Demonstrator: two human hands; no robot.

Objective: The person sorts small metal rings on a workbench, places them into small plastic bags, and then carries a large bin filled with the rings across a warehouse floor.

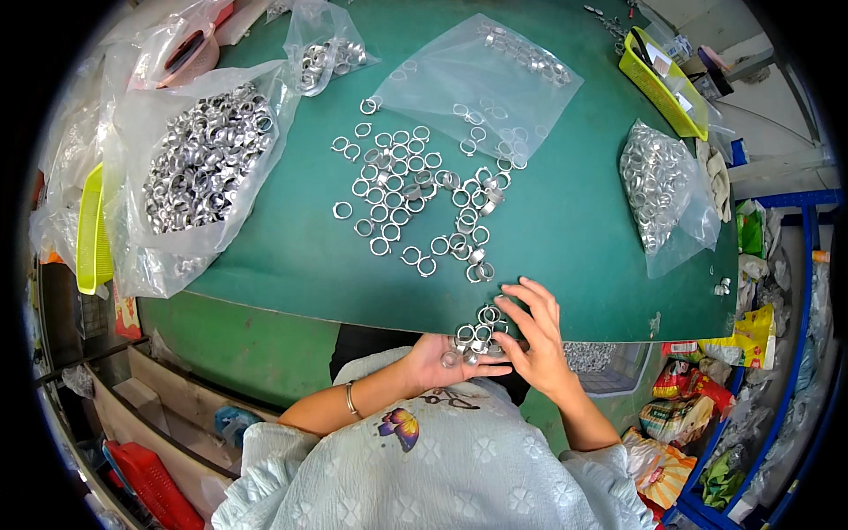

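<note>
Above green floor [230, 331], table [574, 234] with rings [395, 184]

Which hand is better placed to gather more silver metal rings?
Probably your right hand: its fingers are over the green tabletop, while your left hand is cupped under silver metal rings.
</note>
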